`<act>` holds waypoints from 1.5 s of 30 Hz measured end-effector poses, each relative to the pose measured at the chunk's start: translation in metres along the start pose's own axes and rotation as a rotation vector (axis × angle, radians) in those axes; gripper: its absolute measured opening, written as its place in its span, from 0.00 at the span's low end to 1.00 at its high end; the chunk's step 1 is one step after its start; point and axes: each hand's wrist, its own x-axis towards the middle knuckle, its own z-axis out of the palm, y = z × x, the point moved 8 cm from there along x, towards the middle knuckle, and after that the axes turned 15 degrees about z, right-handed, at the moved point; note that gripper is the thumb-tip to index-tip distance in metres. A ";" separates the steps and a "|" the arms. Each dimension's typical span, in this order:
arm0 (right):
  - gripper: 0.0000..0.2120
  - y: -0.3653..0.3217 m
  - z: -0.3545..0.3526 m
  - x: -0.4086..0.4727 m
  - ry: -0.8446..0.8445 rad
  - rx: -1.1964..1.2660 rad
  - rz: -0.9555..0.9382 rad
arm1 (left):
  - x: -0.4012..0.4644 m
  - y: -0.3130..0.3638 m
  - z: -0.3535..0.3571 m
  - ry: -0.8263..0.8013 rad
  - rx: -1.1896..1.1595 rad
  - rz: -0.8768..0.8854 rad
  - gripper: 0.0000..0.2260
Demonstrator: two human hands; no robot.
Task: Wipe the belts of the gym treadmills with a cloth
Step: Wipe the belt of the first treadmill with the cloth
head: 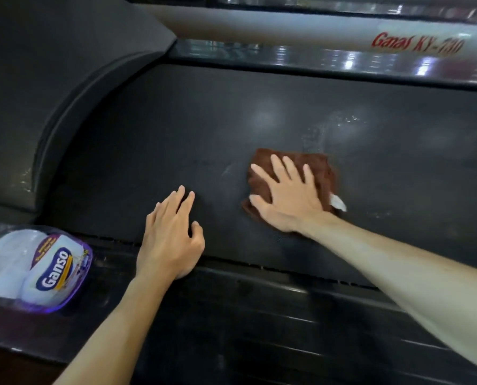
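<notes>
At the lower left of the frame a Ganso pack [37, 269] is lying on the near side rail [259, 315], close enough that a wide sweep could be knocking it off. Moving rightward, the left hand [170, 237] is bracing at the belt's near edge, fingers loosely spread and holding nothing; if the belt [148, 134] is rolling under pressure, this support could be slipping. Right of centre, the right hand [284, 193] is pressing flat, fingers splayed, on the brown cloth [323, 168], arm reaching in from the lower right. Wet streaks [331, 126] are glistening just above the cloth, and the cloth could be bunching under the palm, leaving them unwiped
</notes>
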 end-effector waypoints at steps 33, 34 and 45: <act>0.35 0.014 -0.008 0.022 0.010 0.048 0.083 | 0.003 -0.002 0.002 -0.028 0.025 -0.031 0.30; 0.35 -0.002 -0.006 0.008 0.002 0.045 -0.037 | 0.003 -0.002 0.001 -0.034 0.023 -0.038 0.30; 0.37 0.066 -0.011 0.006 0.042 0.057 0.271 | 0.003 0.000 0.000 -0.009 0.026 -0.024 0.29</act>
